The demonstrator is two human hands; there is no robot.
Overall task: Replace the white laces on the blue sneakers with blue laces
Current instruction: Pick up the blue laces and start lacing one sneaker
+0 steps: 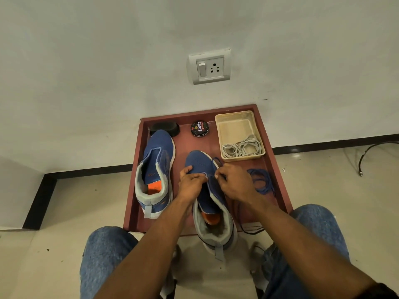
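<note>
The round black tin (199, 128) at the far side of the red tray (138, 173) carried the one readable word, "Cherry", in white; the smaller print around its rim was too fine to read. A faint orange mark inside the left sneaker (155, 169) could not be made out.

That sneaker lay unlaced on the left of the tray, toe toward the wall, partly covering a black oval object (165, 127) behind it. The right sneaker (207, 190) sat near the person, its heel hanging past the tray's near edge. The left hand (191, 182) held the shoe's upper, thumb on the toe fabric and fingers curled at the eyelets. The right hand (234, 183) pinched a blue lace (217, 160) at the right eyelet row; the fingertips themselves were hidden. A coil of another blue lace (262, 181) lay on the tray to the right. The white laces (241, 147) were bundled in the near end of a beige container (234, 117). Dark cords (251, 229) trailed over the tray's near right edge, their ends hidden by the forearm.
</note>
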